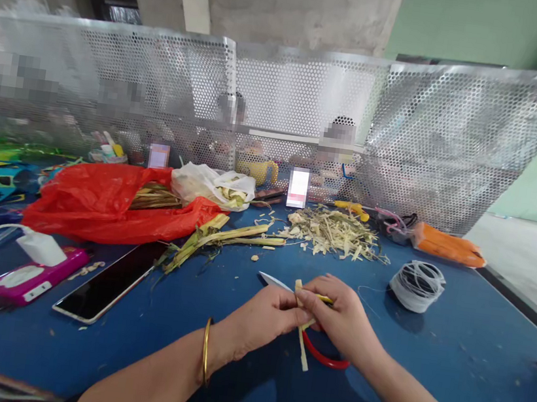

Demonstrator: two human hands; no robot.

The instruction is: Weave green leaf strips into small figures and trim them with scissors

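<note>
Close together over the blue table, my two hands pinch a pale, flat strip of dried plant fibre. My left hand is closed on it from the left, with a gold bangle on that wrist. The fingers of my right hand close on the same strip from the right; one end sticks up above the fingertips, another hangs below. Under the hands is a pair of scissors with a red handle, its blade pointing left; the hands hide its middle.
Beyond the hands lie a heap of plant shreds and several longer stalks. A spool of thin white line is at right. Left are a phone, a purple power strip and a red plastic bag. A perforated metal screen stands behind.
</note>
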